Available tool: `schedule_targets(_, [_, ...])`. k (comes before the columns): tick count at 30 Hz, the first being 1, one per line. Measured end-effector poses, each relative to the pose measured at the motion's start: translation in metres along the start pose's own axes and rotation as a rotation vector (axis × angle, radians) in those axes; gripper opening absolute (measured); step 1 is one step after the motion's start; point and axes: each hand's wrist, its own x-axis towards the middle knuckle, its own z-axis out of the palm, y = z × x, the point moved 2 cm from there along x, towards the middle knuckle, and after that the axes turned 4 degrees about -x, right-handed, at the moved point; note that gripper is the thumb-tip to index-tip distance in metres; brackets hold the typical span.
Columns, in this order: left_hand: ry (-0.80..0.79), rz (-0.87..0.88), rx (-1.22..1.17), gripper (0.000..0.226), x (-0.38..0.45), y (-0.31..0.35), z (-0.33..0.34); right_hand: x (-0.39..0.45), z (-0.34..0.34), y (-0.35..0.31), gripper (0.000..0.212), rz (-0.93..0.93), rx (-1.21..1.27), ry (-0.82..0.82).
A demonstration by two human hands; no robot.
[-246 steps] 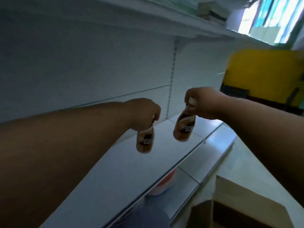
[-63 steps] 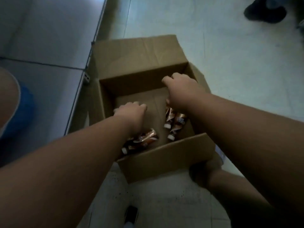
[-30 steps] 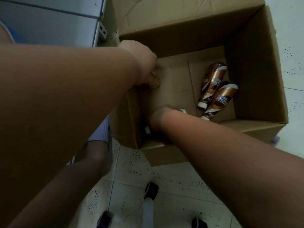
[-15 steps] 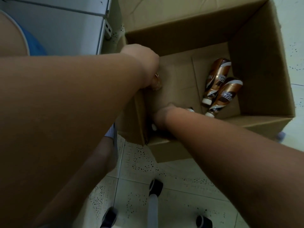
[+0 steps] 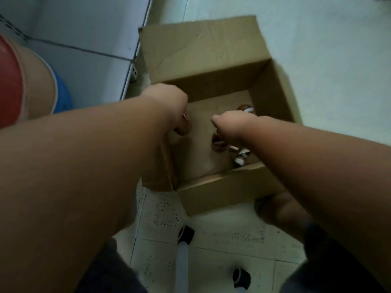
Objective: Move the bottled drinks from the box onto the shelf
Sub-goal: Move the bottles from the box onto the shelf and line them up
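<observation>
Both our hands are closed on bottles over the box (image 5: 203, 60), left hand (image 5: 169, 106) and right hand (image 5: 232, 125), so a loose pinch drops a bottle (image 5: 219, 142) onto the leftover bottles (image 5: 243, 155).

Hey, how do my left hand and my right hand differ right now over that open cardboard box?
The left hand is over the box's left side, fist closed on a brown bottle barely showing beneath it. The right hand is further right, nearer the brown bottles lying on the bottom, and holds a brown bottle that shows more. Both hang inside the open brown cardboard box, knuckles up.
</observation>
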Motion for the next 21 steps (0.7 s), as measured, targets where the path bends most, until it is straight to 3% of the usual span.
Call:
schedule_targets(4, [0.082,-0.050,-0.061,0.067,-0.060,0.001,-0.056,-0.058,-0.080,0.000,0.026,0.013,-0.088,0.228])
schedule_targets(8, [0.231,-0.044,-0.096,0.049,-0.118,-0.013,-0.110,-0.118,-0.168,-0.011,0.026,0.030,-0.068,0.400])
schedule_targets(11, [0.352,-0.034,-0.163,0.054,-0.165,-0.036,-0.149,-0.159,-0.233,-0.029,0.026,0.032,-0.034,0.570])
schedule_targets(16, [0.558,-0.086,-0.289,0.043,-0.252,-0.101,-0.181,-0.204,-0.329,-0.098,0.026,-0.066,-0.086,0.789])
schedule_targets(21, [0.648,-0.189,-0.158,0.033,-0.327,-0.174,-0.188,-0.212,-0.390,-0.179,0.030,-0.172,-0.087,0.938])
